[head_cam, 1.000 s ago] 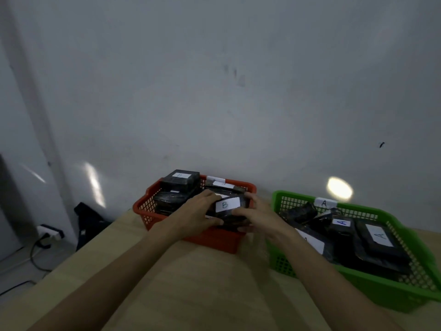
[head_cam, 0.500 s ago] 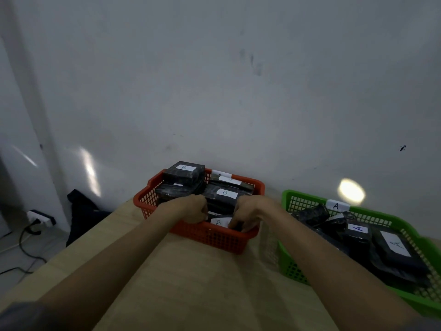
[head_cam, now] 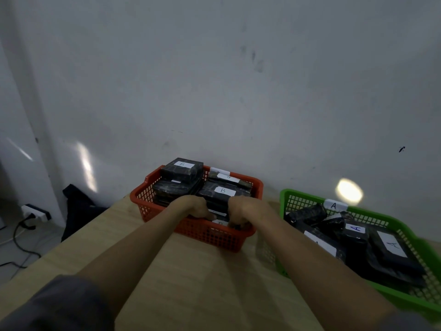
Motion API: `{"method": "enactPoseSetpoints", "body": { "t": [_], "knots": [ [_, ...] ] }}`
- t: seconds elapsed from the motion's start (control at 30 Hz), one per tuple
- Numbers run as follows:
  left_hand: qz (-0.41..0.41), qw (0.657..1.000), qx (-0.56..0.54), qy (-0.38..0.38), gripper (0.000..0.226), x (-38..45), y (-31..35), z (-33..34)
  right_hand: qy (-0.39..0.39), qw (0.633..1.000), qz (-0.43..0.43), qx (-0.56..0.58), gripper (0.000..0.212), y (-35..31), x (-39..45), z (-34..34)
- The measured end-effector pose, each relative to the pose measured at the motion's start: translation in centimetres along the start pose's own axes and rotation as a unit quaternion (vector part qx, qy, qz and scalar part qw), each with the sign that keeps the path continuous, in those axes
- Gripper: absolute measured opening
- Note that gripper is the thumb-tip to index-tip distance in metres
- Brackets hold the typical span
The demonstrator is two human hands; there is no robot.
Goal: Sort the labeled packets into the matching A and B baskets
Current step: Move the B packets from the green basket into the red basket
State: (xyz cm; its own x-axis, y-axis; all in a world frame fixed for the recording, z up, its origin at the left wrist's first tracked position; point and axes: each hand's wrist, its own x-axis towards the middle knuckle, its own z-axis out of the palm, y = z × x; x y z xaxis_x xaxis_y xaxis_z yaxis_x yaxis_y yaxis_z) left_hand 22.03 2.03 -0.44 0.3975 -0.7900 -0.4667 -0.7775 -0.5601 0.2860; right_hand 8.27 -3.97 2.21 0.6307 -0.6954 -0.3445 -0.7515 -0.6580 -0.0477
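While both arms reach over the table (head_cam: 205, 278), my left hand (head_cam: 193, 207) and right hand (head_cam: 239, 211) curl onto a B packet (head_cam: 220, 222) low inside the red basket (head_cam: 210, 232); grip partly hidden. Green basket (head_cam: 405, 225) right, holding A packets (head_cam: 391, 247).

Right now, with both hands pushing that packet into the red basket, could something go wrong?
Maybe two things. The red basket is already piled high: the top B packet sits above the rim, so squeezing in another with the left hand and right hand might nudge it off. The basket also stands near the table's back edge by the wall, so a hard push could slide it.
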Motion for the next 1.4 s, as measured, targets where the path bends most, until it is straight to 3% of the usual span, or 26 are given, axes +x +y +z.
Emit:
{"method": "enactPoseSetpoints", "body": {
  "t": [0.2, 0.5, 0.67, 0.8, 1.07, 1.4],
  "knots": [
    [-0.017, 0.999, -0.009, 0.033, 0.052, 0.9, 0.3, 0.6, 0.044, 0.999, -0.022, 0.012, 0.044, 0.4, 0.1, 1.1],
    [-0.008, 1.000, -0.017, 0.006, 0.048, 1.6, 1.1, 1.2, 0.087, 0.991, -0.090, -0.045, 0.032, 2.6, -0.8, 1.5],
    [0.012, 0.998, -0.043, 0.048, 0.051, 1.0, 1.1, 1.0, 0.173, 0.977, -0.124, 0.028, 0.034, 4.5, -2.1, 1.4],
    [0.037, 0.996, -0.006, 0.086, 0.038, -0.5, 1.6, 0.1, 0.240, 0.953, -0.153, 0.100, 0.025, 6.7, -4.0, 0.6],
    [0.147, 0.970, 0.001, 0.194, 0.030, -4.9, 6.7, -1.2, 0.279, 0.941, -0.148, 0.123, 0.023, 12.4, -8.9, 0.1],
    [0.325, 0.924, 0.015, 0.201, 0.026, -7.4, 15.6, 2.4, 0.314, 0.937, -0.081, 0.129, 0.022, 21.1, -14.3, 1.7]
  ]
}}
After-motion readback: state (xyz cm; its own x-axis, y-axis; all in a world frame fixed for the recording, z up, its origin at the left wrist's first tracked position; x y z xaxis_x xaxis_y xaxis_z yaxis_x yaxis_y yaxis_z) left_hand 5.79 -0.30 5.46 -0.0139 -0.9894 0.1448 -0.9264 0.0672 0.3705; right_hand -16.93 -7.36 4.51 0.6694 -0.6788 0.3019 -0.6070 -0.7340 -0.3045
